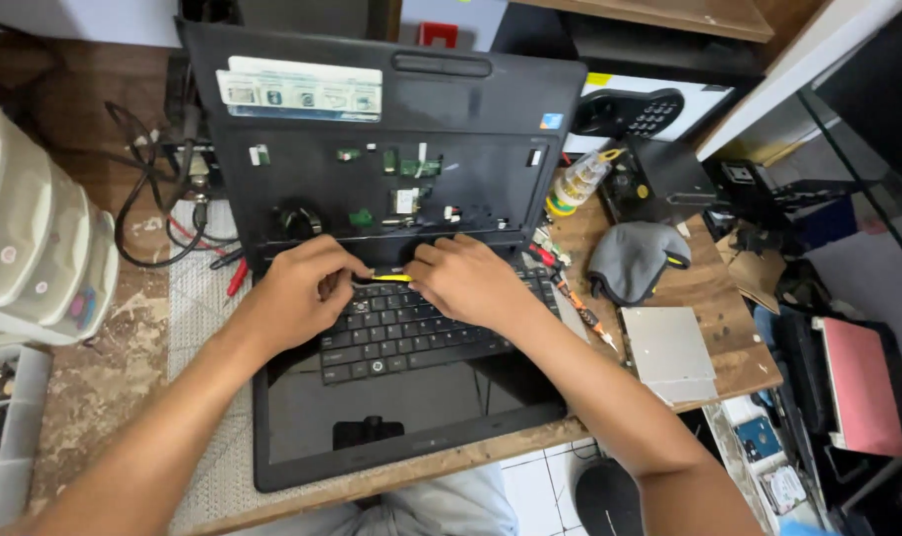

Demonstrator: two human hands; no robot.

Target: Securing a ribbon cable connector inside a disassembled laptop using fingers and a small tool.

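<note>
Yellow pry tool [389,277] lies crosswise above the keyboard [411,333], both hands' [302,293] [466,283] grip pinched closed on it.

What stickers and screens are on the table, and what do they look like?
Long sticker: far-left of the laptop base, a pale strip with small pictures.
Small sticker: far-right corner, a blue square.
Laptop screen: flat nearest the person, under the loose keyboard, black and dark.
</note>
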